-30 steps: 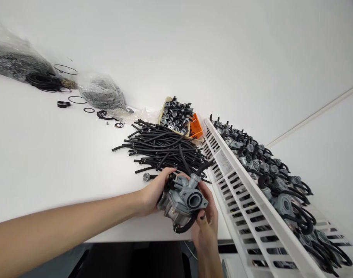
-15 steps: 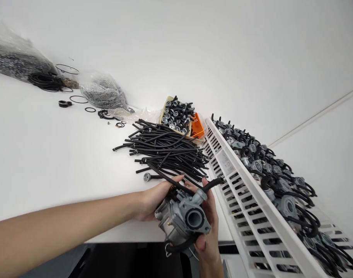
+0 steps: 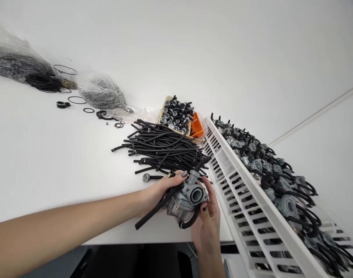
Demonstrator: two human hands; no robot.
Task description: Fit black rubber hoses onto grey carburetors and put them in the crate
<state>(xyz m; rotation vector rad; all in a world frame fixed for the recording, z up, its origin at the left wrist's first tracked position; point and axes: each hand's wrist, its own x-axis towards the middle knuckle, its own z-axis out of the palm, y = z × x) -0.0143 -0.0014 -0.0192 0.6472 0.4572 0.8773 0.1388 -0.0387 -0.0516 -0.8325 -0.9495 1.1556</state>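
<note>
Between my two hands, over the table's front edge, is a grey metal carburetor [image 3: 180, 206] with black rubber hoses on it. My left hand [image 3: 161, 189] grips it from the left, thumb lying along the top by the hose joint. From the right, my right hand [image 3: 209, 212] cups the body, its thumb near the round bore. One loose hose end [image 3: 150, 214] hangs down to the left across my left hand; another points up and away. Just beyond my left hand lies a short hose with a round metal cap [image 3: 146, 177]. A pile of black hoses [image 3: 164, 146] lies behind.
A white slatted crate [image 3: 231, 173] full of carburetors [image 3: 288, 206] stands at the right. At the back are a tub of capped hose pieces [image 3: 176, 116] and an orange basket [image 3: 197, 125]. Plastic bags of parts [image 3: 99, 90] and rubber rings [image 3: 77, 100] lie on the left.
The carburetor has turned and moved slightly up and away from me. Its loose hose has swung from the far side down to the left. My left thumb now lies on top.
</note>
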